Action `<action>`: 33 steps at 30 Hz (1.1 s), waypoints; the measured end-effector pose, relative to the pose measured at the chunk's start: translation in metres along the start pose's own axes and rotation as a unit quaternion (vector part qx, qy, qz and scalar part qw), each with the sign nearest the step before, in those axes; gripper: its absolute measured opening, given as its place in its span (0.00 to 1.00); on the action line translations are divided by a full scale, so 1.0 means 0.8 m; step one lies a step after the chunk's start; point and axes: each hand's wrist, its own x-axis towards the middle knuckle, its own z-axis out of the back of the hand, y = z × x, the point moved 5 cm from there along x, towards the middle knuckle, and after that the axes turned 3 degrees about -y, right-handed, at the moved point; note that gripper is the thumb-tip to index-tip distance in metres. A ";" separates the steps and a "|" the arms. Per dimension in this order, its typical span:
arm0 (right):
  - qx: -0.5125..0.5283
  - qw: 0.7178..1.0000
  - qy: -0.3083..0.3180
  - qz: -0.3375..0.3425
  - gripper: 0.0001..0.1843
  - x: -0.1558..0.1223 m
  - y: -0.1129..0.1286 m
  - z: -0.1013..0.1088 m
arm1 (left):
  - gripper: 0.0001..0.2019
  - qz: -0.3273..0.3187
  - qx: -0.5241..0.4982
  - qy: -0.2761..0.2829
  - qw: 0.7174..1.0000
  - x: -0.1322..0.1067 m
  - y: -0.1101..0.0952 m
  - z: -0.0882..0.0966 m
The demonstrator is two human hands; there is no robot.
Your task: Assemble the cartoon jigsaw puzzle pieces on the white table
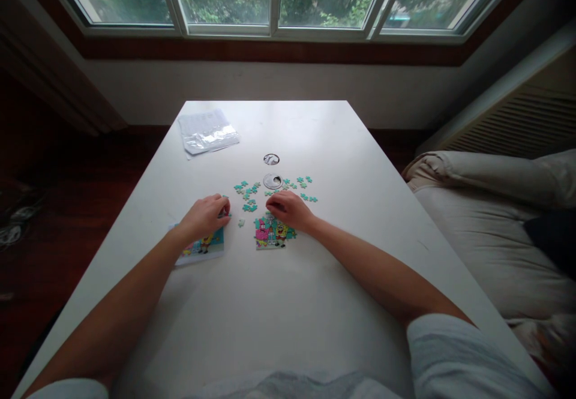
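Observation:
Low on the white table, a partly assembled jigsaw puzzle shows pink and yellow cartoon figures on teal. My right hand is over its upper right edge, thumb and fingers pinched; whatever they hold, if anything, is hidden. To the left, my left hand is closed, with a bit of teal puzzle piece at its fingertips. Beneath that hand lies a picture card with similar figures, partly covered by the wrist. Several loose teal puzzle pieces are scattered beyond the puzzle, and a single pale piece lies between the hands.
A round silver lid-like disc and a smaller round shiny object lie beyond the pieces. A clear plastic bag with paper is at the table's far left. A beige sofa stands to the right, a window ahead.

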 end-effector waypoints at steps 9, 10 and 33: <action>0.001 1.000 0.001 0.000 0.05 -0.001 0.000 0.000 | 0.04 -0.014 -0.027 0.005 1.000 -0.001 0.001 -0.002; 0.001 1.000 0.001 0.000 0.05 -0.001 0.000 0.000 | 0.03 -0.015 -0.029 0.006 0.999 -0.001 -0.001 -0.002; -0.001 1.000 0.001 0.004 0.05 0.000 0.000 0.001 | 0.05 -0.042 0.036 0.062 0.997 -0.021 -0.050 0.008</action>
